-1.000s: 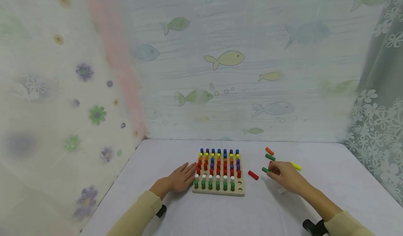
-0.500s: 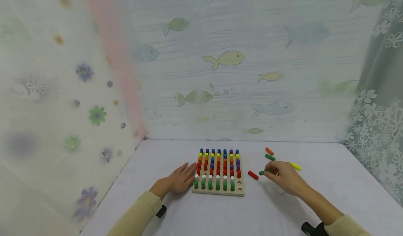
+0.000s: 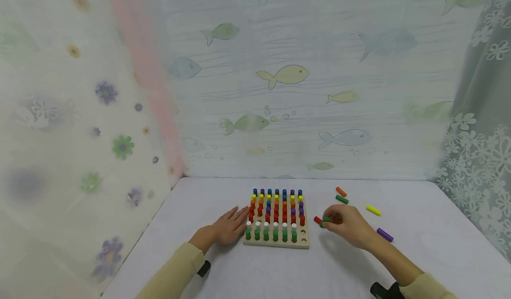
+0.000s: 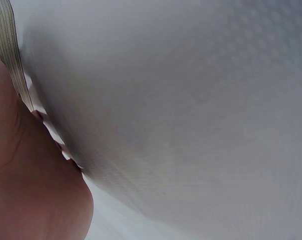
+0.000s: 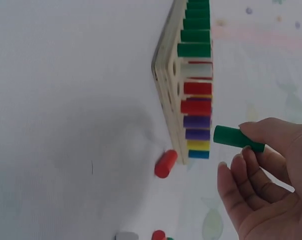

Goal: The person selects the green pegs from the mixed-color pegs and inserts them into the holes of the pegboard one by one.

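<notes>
My right hand [image 3: 348, 226] pinches a green peg [image 5: 236, 137] between thumb and fingers, held above the table to the right of a wooden pegboard [image 3: 275, 244]. In the right wrist view the other fingers of that hand curve loosely below the peg. My left hand [image 3: 229, 226] lies palm down on the table, fingers extended, its fingertips at the board's left edge. Rows of blue, yellow, orange, purple, red, white and green pegs stand upright in the board. Bare holes [image 3: 304, 240] show at its front right corner. The left wrist view shows mostly white cloth and part of the palm.
A red peg [image 3: 317, 220] lies between the board and my right hand, partly covered. Loose orange [image 3: 341, 191], green [image 3: 341, 199], yellow [image 3: 373, 210] and purple [image 3: 385, 234] pegs are scattered at the right. A white peg [image 5: 126, 236] shows in the right wrist view.
My right hand has moved left with the green peg, which has turned in the fingers. The purple peg and more of the yellow one are now uncovered. My left hand has stayed in place.
</notes>
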Available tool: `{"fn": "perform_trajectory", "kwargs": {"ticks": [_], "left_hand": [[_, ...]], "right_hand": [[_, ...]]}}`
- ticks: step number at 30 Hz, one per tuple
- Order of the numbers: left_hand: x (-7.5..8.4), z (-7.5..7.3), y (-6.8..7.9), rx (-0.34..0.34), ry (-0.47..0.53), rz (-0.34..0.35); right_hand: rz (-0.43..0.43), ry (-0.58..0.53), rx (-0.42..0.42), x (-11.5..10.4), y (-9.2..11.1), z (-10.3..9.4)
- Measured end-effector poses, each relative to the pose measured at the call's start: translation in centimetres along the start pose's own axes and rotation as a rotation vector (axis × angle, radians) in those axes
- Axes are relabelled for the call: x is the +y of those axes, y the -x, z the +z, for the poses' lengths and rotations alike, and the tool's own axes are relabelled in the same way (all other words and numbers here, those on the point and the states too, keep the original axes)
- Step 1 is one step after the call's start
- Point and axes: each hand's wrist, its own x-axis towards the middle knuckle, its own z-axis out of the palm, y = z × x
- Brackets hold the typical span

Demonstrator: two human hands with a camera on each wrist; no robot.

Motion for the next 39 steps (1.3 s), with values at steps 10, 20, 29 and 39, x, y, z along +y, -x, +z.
{"fn": "perform_trajectory", "kwargs": {"ticks": [10,20,29,39], "left_hand": [[0.0,0.0,-0.1,0.004,-0.015,0.003],[-0.3,0.4,-0.1,0.018,0.010,0.015],[0.0,-0.1,0.2,-0.001,0.010,0.008],[0.3,-0.5,0.3,-0.005,-0.008,0.004]], "right_hand": [[-0.001,-0.066,-0.034,-0.5,-0.5,1.3],[-0.007,-0.067,-0.061,-0.9,-0.7,2.2],[-0.011,-0.055,-0.094,-1.0,-0.8,3.3],[-0.056,-0.037,-0.107,-0.9,-1.0,4.1]]}}
